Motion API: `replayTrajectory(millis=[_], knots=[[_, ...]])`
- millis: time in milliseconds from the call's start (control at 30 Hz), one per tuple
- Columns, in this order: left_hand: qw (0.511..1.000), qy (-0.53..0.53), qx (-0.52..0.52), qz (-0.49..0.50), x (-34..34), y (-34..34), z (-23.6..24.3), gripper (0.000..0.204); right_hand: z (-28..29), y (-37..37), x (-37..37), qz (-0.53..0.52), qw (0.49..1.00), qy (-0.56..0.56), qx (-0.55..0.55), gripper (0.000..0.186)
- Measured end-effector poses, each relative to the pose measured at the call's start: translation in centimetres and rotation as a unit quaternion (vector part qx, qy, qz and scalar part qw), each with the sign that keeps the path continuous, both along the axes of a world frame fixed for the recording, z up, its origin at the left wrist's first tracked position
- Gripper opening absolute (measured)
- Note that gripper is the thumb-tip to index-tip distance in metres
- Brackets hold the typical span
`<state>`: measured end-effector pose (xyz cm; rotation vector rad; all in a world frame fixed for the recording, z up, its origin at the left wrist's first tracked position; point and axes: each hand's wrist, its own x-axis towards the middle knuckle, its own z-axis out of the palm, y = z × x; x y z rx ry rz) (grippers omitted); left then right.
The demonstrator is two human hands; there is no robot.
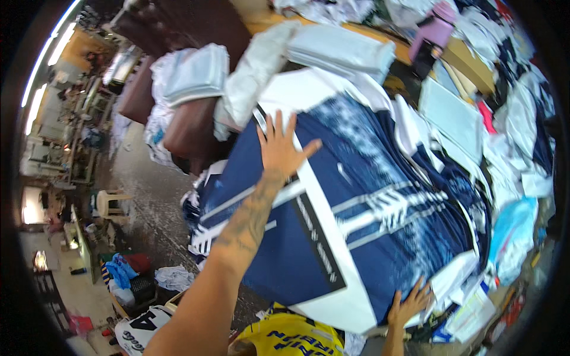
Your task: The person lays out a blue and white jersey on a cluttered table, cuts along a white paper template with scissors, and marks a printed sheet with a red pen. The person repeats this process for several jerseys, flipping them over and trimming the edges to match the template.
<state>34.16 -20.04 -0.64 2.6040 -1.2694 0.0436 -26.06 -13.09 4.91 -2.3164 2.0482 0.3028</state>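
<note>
At the head view's centre, navy-and-white printed fabric [323, 169] is lying spread out. Left grip [281, 151], released with fingers splayed, is resting on its far-left part; right grip [409, 308], also released, is resting near its lower-right edge. 1 brown chair [193, 133] is standing beyond, at left.

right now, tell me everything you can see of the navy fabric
The navy fabric looks thin and smooth, with white stripes, a mottled pale-blue patch, and a long white band beside a black lettered strip. It lies spread out, rippled toward the right. The left hand lies spread on its upper part; the right hand appears to rest near its lower-right edge.
</note>
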Motion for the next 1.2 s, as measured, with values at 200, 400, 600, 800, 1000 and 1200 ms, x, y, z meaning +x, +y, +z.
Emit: replayTrajectory(millis=[200, 400, 600, 800, 1000, 1200], knots=[[0.998, 0.063, 0.007, -0.005, -2.5, -4.4, 4.9, 0.114, 4.9, -5.8, -2.1, 0.115, 0.975, -0.184, -0.045, 0.081], [0.990, -0.028, -0.063, 0.125, -11.6, 19.4, 5.5, 0.097, 4.9, 8.4, -11.6, -0.099, 0.988, -0.109, -0.055, 0.072], [0.985, -0.064, -0.050, 0.151, -21.5, 24.0, 11.0, 0.080, 3.0, 8.7, -20.7, -0.164, 0.960, -0.220, -0.058, 0.045], [0.886, 0.191, -0.083, -0.414, -45.1, 24.2, 10.5, 0.031, 7.0, 7.5, -26.6, -0.277, 0.765, -0.529, 0.241, 0.029], [0.858, 0.355, -0.091, -0.359, -47.6, 27.3, 6.8, 0.016, 12.7, 13.5, -30.3, -0.022, 0.820, -0.332, 0.466, 0.052], [0.899, 0.312, -0.085, -0.295, -48.5, 27.2, 10.0, 0.012, 8.9, 9.7, -22.1, 0.056, 0.772, -0.262, 0.577, 0.082]])
